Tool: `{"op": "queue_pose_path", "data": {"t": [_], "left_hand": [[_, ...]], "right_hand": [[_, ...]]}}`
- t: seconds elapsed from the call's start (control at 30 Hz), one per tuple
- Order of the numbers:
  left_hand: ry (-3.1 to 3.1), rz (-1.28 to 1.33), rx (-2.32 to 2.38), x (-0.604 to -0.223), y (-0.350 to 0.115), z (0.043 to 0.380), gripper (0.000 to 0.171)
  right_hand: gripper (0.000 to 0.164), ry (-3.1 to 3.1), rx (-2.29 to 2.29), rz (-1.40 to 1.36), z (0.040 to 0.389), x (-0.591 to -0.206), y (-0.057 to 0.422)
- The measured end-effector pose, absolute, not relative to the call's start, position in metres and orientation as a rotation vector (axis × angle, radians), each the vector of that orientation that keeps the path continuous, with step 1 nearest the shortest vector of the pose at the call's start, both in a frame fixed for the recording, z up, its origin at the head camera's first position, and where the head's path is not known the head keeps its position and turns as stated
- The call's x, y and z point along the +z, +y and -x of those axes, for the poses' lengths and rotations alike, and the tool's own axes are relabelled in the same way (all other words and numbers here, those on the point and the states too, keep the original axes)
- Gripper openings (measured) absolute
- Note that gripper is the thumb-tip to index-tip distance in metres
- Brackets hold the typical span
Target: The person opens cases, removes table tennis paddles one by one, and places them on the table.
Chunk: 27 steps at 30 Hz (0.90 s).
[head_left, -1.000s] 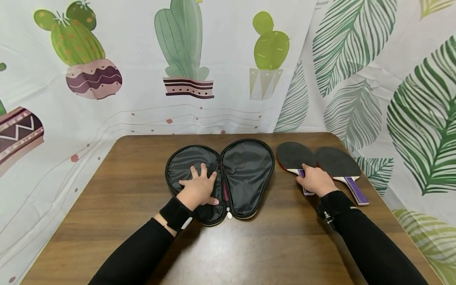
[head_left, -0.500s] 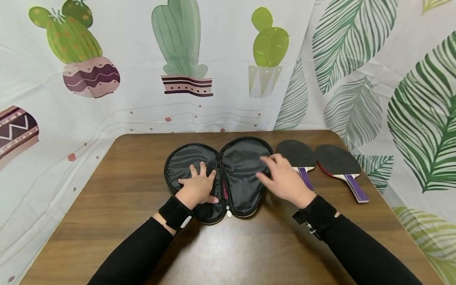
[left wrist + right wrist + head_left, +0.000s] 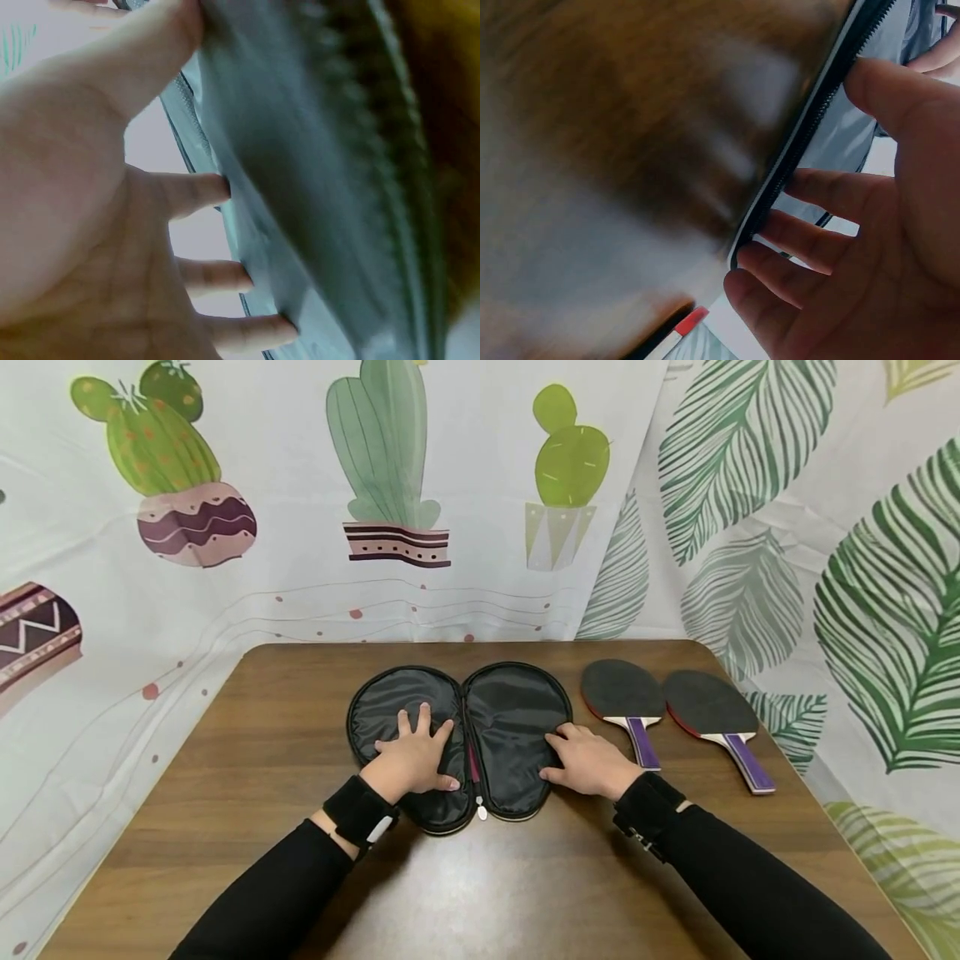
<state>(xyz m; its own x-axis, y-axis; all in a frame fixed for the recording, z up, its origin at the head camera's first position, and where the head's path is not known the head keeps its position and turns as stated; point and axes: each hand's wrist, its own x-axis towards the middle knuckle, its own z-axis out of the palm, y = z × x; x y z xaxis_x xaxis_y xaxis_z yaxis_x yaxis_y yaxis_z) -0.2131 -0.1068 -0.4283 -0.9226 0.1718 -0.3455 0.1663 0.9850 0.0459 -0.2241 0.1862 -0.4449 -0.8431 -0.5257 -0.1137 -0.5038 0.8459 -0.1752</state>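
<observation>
A black zippered paddle case (image 3: pixel 513 710) lies unzipped and spread flat on the table, its two halves side by side. My left hand (image 3: pixel 412 758) rests on the lining of the left half with fingers spread. At the right half's outer edge is my right hand (image 3: pixel 588 762); in the right wrist view its fingers (image 3: pixel 817 244) reach along the zipper rim with the thumb over the lining. Just right of that hand lies a table tennis paddle (image 3: pixel 624 689), black face up, with a purple-striped handle. A second paddle (image 3: pixel 711 703) lies beside it, angled toward the right.
The brown wooden table (image 3: pixel 247 793) runs to a far edge against a wall cloth (image 3: pixel 285 510) printed with cacti and leaves. A metal zipper pull (image 3: pixel 482 810) hangs at the case's near end, between the halves.
My right hand has let go of the nearer paddle's handle and moved left to the case's right edge. The left hand has stayed on the left half; the paddles lie about where they were.
</observation>
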Motion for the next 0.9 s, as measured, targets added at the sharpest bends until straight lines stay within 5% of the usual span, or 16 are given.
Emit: {"op": "queue_pose_path", "data": {"t": [0.3,0.57,0.7,0.9], "left_hand": [[2.914,-0.424,0.206,-0.412,-0.160,0.209,0.089],[3.040,-0.025,0.320,-0.428,-0.221,0.219,0.101],[2.947,-0.020,0.430,-0.435,-0.231,0.220,0.107],[3.005,-0.115,0.516,-0.423,-0.225,0.226,0.092]], "right_hand": [[0.069,2.876,-0.238,0.825,0.223,-0.448,0.188],[0.070,2.867,-0.255,0.803,0.225,-0.448,0.193],[0.072,2.852,-0.272,0.820,0.225,-0.448,0.197],[0.075,2.826,-0.293,0.852,0.227,-0.450,0.203]]}}
